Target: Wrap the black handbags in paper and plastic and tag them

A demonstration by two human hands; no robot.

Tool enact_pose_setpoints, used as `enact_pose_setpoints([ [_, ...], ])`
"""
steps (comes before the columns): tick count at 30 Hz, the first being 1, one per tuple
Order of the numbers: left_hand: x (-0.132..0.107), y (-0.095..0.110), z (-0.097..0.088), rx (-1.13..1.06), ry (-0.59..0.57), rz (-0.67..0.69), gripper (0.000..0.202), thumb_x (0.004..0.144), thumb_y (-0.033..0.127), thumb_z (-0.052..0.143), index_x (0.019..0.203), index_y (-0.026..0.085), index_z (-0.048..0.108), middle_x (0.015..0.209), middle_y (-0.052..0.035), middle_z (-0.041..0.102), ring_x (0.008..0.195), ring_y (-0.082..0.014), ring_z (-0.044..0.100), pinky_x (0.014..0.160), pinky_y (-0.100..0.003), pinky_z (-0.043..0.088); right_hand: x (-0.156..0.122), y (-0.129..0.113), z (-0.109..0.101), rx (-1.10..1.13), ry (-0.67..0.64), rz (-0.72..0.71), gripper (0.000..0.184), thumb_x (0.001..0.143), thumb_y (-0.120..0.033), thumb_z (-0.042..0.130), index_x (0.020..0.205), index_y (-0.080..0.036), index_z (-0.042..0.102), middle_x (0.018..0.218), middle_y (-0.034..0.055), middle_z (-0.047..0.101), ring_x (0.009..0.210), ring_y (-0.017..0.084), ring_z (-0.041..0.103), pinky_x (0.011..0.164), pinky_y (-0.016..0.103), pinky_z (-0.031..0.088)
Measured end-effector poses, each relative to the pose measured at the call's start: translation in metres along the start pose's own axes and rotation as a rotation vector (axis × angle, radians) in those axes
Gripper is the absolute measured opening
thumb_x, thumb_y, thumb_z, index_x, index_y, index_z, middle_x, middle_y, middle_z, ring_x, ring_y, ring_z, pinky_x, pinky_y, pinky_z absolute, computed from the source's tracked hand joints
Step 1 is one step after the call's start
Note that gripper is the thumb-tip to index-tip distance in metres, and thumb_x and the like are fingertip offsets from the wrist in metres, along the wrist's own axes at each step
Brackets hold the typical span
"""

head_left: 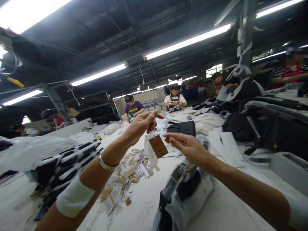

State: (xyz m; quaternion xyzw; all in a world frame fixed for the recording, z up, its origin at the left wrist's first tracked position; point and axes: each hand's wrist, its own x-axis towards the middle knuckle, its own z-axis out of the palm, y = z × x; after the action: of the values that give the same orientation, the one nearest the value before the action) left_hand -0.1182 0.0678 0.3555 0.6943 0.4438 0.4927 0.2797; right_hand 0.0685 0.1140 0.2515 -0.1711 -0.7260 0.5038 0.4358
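Observation:
My left hand (141,123) is raised over the table, its fingers pinched on the string of a bunch of hang tags. A brown hang tag (158,146) dangles below it, with a white tag (147,144) beside it. My right hand (190,146) is open, its fingers stretched toward the brown tag's right edge; whether they touch it I cannot tell. Under my hands lies a loose pile of brown and white tags (126,173). A black bag in clear plastic (190,189) lies below my right hand.
Black straps with white wrapping (69,163) are stacked at left. A black flat bag (181,127) lies beyond my hands. More black bags (271,134) and a grey plastic bin (290,170) stand at right. Co-workers (133,107) sit across the long white table.

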Motion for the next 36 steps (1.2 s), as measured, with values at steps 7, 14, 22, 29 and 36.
enact_pose_setpoints([
  [7, 0.003, 0.0, 0.014, -0.149, 0.0, -0.027, 0.044, 0.089, 0.057, 0.06, 0.094, 0.015, 0.071, 0.059, 0.0039, 0.046, 0.05, -0.0063, 0.042, 0.047, -0.017, 0.033, 0.018, -0.002, 0.014, 0.351, -0.076, 0.05, 0.045, 0.084, -0.054, 0.068, 0.117, -0.023, 0.072, 0.117, 0.0073, 0.07, 0.112, 0.024, 0.062, 0.103, 0.043, 0.044],
  [14, 0.008, 0.001, 0.022, -0.202, 0.0, -0.03, 0.043, 0.087, 0.057, 0.063, 0.096, 0.016, 0.071, 0.064, 0.003, 0.051, 0.055, -0.0064, 0.047, 0.051, -0.016, 0.038, 0.018, -0.001, 0.017, 0.427, -0.146, 0.084, 0.046, 0.084, -0.055, 0.07, 0.117, -0.023, 0.072, 0.11, 0.0062, 0.072, 0.106, 0.021, 0.062, 0.104, 0.04, 0.039],
  [22, 0.01, 0.0, 0.029, -0.205, 0.007, -0.016, 0.042, 0.089, 0.055, 0.061, 0.097, 0.016, 0.071, 0.063, 0.0045, 0.051, 0.053, -0.0057, 0.048, 0.065, -0.02, 0.049, 0.014, -0.009, 0.019, 0.427, -0.166, 0.042, 0.045, 0.083, -0.052, 0.071, 0.112, -0.017, 0.074, 0.092, 0.0036, 0.073, 0.083, 0.015, 0.063, 0.089, 0.032, 0.046],
  [29, 0.014, -0.002, 0.034, -0.261, 0.03, -0.001, 0.04, 0.086, 0.055, 0.064, 0.098, 0.017, 0.069, 0.065, 0.0052, 0.048, 0.054, -0.0063, 0.044, 0.065, -0.022, 0.051, 0.013, 0.0, 0.02, 0.443, -0.088, 0.128, 0.046, 0.07, -0.046, 0.083, 0.103, -0.014, 0.077, 0.103, 0.0081, 0.075, 0.093, 0.02, 0.068, 0.093, 0.035, 0.05],
  [36, 0.014, 0.01, 0.025, -0.17, 0.151, 0.062, 0.024, 0.086, 0.041, 0.067, 0.091, 0.018, 0.07, 0.055, 0.0077, 0.036, 0.046, -0.0052, 0.028, 0.042, -0.016, 0.028, 0.0, 0.007, 0.006, 0.095, -0.059, 0.104, 0.035, 0.074, -0.047, 0.078, 0.092, -0.018, 0.079, 0.088, 0.0053, 0.078, 0.084, 0.025, 0.072, 0.08, 0.036, 0.055],
])
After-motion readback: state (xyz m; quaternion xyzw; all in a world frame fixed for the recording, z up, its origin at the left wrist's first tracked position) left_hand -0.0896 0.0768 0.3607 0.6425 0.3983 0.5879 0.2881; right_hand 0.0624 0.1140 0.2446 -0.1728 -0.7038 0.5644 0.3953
